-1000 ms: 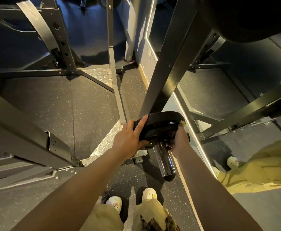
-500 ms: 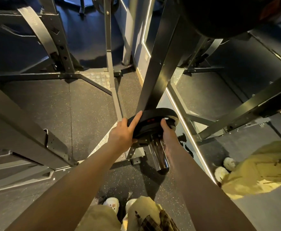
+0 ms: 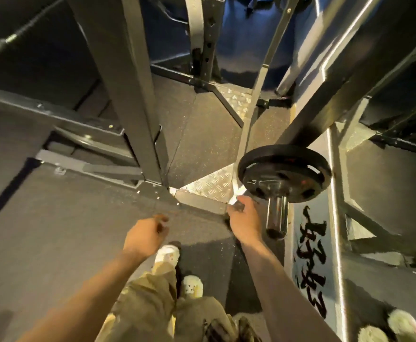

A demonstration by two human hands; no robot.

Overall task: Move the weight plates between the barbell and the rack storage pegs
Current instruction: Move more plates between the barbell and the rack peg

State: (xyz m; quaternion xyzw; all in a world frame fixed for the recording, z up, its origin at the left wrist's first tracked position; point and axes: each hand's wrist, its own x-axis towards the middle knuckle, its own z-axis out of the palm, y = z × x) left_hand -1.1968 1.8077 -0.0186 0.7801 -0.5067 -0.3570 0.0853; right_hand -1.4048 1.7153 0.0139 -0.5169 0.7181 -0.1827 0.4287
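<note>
Black weight plate (image 3: 284, 177) seated on a chrome storage peg (image 3: 277, 219), both hands off it.

The plate sits right of centre in the frame, pushed back against a dark rack upright (image 3: 330, 99), with the bare end of the peg sticking out below it toward the camera. The right hand (image 3: 245, 222) hangs just below and left of the plate, near its rim but apart from it, fingers loosely curled and holding nothing. The left hand (image 3: 144, 235) is at lower centre, well apart from the plate, fingers also loosely curled and empty. Under the hands lie dark rubber flooring (image 3: 61, 230) and a diamond-tread steel plate (image 3: 211, 185) at the rack's foot. White clogs (image 3: 168, 254) and olive trousers show at the bottom edge.
</note>
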